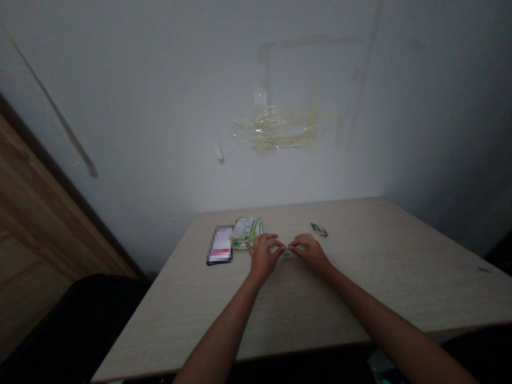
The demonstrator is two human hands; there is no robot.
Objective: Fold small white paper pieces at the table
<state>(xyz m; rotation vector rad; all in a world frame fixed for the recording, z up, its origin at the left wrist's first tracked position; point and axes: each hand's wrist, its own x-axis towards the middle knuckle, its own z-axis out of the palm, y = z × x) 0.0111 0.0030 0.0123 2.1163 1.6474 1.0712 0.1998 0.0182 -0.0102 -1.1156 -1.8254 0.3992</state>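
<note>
Green packets [248, 227]; right of them, nearer me, my left hand [265, 254] and right hand [309, 252] pinching small wrapper [286, 256]. Uneven tug could tear it, I reckon; loose pinch, drop it.

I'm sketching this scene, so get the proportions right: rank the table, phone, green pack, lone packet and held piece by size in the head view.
1. Table
2. Phone and green pack: too alike to rank, the pack being partly covered
3. Lone packet
4. Held piece, by what shows
</note>
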